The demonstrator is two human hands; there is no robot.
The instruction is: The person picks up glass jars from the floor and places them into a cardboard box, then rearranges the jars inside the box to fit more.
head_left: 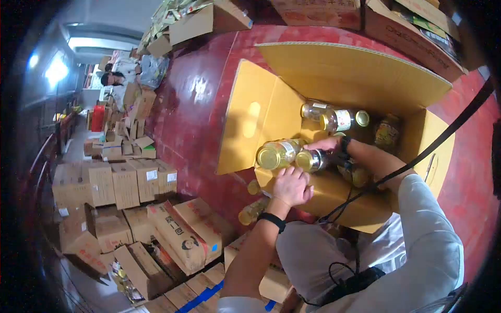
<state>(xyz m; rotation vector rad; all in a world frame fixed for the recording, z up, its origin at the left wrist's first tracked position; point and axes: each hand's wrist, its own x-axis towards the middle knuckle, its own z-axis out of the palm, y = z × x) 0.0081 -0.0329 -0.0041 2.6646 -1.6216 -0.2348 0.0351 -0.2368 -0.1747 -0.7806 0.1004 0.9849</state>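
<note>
While the right hand (327, 144) lies over a glass jar with a gold metal lid (310, 160), its fingers are partly hidden, so I cannot tell if they grasp it. The left hand (294, 186), with bent fingers, is just below the lids; its grip also I cannot tell. Beside this jar is a clear glass jar with gold lid (276, 155). Around them stands an open yellow-brown cardboard box (360, 70), with more jars inside, on the red floor (195, 104).

Red floor (201, 86): stretching away, reflecting pale glare
Ceiling light (96, 43): glowing at upper left
Bright lamp (56, 71): glaring beside the dim wall
Brown cartons (112, 182): lining the left side, some standing open
Far end: a person (122, 73) appearing among boxes
</note>
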